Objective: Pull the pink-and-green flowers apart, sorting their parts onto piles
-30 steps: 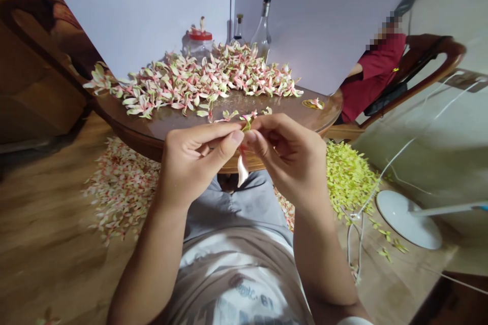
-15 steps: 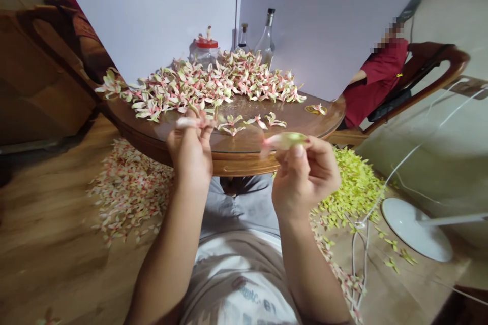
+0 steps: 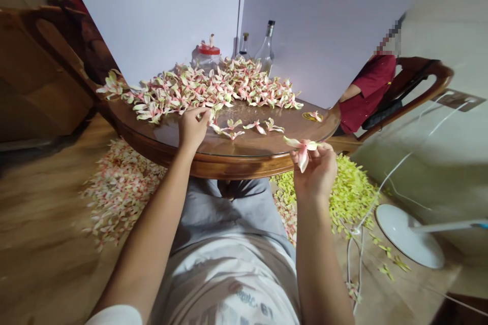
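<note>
Below and to the left of the left hand (image 3: 193,129), fallen flowers (image 3: 124,183) cover the floor. The hand's fingers curl beside a flower heap (image 3: 171,86) on the table (image 3: 236,162); whether they grip anything cannot be told. Between the hands lie loose flowers (image 3: 233,135). The right hand (image 3: 319,170) pinches a single flower (image 3: 304,152); a yellow-green pile (image 3: 353,188) lies below it, rightward.

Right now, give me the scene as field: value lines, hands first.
Left hand: above table, at near edge of flower pile; grip unclear
Right hand: holds one flower
Table: flower pile, few loose flowers
Behind pile: red-lidded jar, two bottles
Floor: pink-white heap left, yellow-green heap right
</note>
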`<action>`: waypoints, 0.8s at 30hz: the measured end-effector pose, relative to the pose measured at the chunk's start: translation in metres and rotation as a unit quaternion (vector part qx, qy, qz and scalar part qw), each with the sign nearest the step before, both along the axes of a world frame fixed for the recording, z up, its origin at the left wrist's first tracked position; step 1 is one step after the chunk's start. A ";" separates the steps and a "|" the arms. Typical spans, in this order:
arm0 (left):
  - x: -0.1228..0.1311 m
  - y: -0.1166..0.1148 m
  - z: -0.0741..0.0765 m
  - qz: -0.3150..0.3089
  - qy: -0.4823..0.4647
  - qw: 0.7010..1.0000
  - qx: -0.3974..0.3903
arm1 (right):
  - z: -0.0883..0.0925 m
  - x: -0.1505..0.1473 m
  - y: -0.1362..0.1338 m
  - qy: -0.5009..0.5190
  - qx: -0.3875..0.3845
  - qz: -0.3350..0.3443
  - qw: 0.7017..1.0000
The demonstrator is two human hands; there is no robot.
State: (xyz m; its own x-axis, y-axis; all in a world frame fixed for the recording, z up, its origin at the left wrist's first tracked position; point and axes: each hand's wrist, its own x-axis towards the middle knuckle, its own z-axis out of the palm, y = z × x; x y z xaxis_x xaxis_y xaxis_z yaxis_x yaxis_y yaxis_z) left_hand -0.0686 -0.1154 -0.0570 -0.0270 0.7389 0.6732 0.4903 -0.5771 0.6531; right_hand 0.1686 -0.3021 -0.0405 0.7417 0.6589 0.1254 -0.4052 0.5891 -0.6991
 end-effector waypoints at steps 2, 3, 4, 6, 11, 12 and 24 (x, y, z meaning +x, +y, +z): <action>-0.002 0.008 -0.003 0.003 0.012 1.000 -0.018 | -0.008 0.009 0.006 0.028 -0.031 0.010 0.999; -0.004 0.012 -0.005 0.008 0.013 1.000 -0.023 | -0.011 0.013 0.009 0.044 -0.046 0.027 0.998; -0.005 0.014 -0.005 0.012 0.014 0.999 -0.027 | -0.014 0.017 0.011 0.059 -0.061 0.056 0.995; -0.009 0.016 -0.005 0.020 0.015 0.999 -0.027 | -0.019 0.024 0.017 0.085 -0.094 0.128 0.984; -0.014 0.003 0.005 0.048 0.021 0.999 0.014 | -0.023 0.029 0.039 0.106 -0.118 0.183 0.970; -0.013 -0.001 0.009 0.050 0.027 0.998 0.030 | -0.023 0.029 0.045 0.075 -0.112 0.182 0.974; 0.067 -0.031 0.041 -0.096 0.263 0.958 0.060 | -0.010 0.028 0.089 -0.560 -0.142 0.067 0.814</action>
State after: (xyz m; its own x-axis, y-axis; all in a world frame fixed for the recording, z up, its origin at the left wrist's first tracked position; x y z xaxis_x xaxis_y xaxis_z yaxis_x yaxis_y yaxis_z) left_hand -0.0019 -0.1466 -0.0156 0.4688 0.6130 0.6360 0.6106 -0.7452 0.2681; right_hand 0.1968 -0.2127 -0.0503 0.1869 0.8451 0.5009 0.5319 0.3416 -0.7748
